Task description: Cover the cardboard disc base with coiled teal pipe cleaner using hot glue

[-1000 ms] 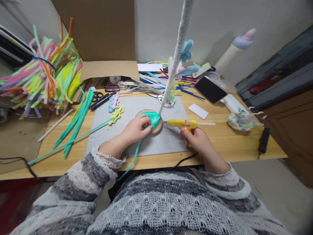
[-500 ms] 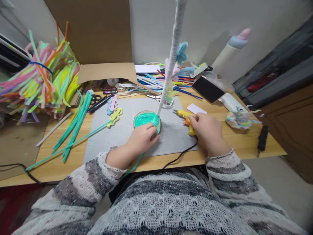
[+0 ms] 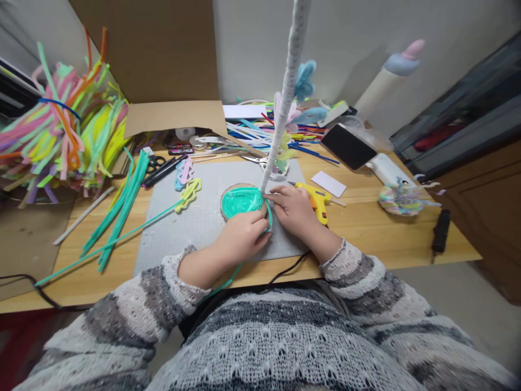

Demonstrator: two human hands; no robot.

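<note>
A round base (image 3: 242, 202), coiled with green pipe cleaner inside a brown rim, lies on the grey cutting mat (image 3: 195, 225). From its right edge rises a tall white-wrapped stick (image 3: 280, 117). My left hand (image 3: 244, 236) is closed at the base's front edge, pinching a green pipe cleaner (image 3: 270, 214) that loops up by the rim; its tail hangs off the table's front edge. My right hand (image 3: 293, 210) has its fingers stretched towards the foot of the stick and holds nothing visible. Just behind it lies a yellow glue gun (image 3: 319, 201).
Green pipe cleaners (image 3: 122, 217) lie at left, near a big colourful bundle (image 3: 69, 125). Scissors (image 3: 260, 161) and loose pipe cleaners are at the back. A phone (image 3: 349, 146), a white card (image 3: 328, 183) and a black-handled tool (image 3: 440, 233) lie to the right.
My right hand has let go of the glue gun, leaving it on the table, and moved left to the foot of the white stick. My left hand stays at the base with the pipe cleaner.
</note>
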